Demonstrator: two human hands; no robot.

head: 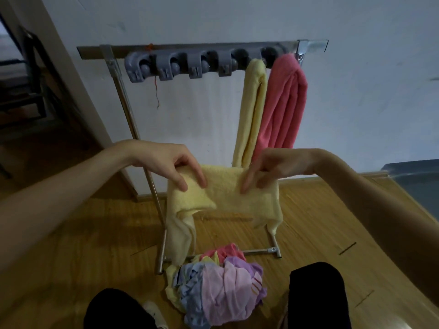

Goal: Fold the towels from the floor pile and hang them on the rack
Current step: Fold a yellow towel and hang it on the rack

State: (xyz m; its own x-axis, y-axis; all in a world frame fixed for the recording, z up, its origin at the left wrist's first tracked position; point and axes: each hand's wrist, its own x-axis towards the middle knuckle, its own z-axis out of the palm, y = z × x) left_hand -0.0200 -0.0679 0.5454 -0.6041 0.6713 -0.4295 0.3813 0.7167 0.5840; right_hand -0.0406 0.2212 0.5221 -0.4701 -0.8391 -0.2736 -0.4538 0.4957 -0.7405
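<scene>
The free-standing metal-tube rack (133, 119) stands against the white plastered wall (356, 103) on the wooden plank floor (320, 222). A row of grey plastic clip holders (180, 65) sits along the rack's top bar, left of two hung towels. The folded pale-yellow terry towel (251, 110) hangs just left of the folded pink terry towel (285, 103), touching it. In front of the rack, the left hand (171, 165) and right hand (273, 167) hold a second pale-yellow towel (223, 195) between them. Below it, the crumpled multicoloured towel pile (221, 286) lies on the floor between the person's two dark-clothed knees (318, 293).
</scene>
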